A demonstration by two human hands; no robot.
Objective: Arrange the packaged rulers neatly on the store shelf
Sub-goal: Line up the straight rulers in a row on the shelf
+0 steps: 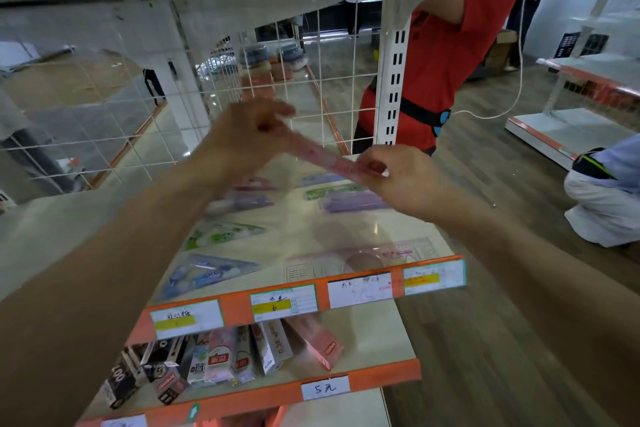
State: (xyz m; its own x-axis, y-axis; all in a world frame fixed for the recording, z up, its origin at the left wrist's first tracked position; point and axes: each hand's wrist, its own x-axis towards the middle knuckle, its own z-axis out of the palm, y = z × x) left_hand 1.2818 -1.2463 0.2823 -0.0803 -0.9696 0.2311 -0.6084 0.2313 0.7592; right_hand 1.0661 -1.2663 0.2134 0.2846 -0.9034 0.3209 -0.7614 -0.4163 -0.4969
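A pink packaged ruler (327,158) hangs in the air above the cream shelf (298,229), slanting down to the right. My left hand (249,135) pinches its upper left end. My right hand (391,177) grips its lower right end. Below them on the shelf lie more packaged rulers: a purple one (356,202), a green one (334,190), a green set (221,235), a blue set (207,272), and a pink clear set (360,258) by the front edge. The picture is blurred by motion.
A white wire grid (138,135) backs the shelf. An orange price rail (304,298) with labels runs along the front. The lower shelf holds several small boxes (221,360). A person in a red shirt (446,55) stands behind the upright post; another person (606,198) crouches at right.
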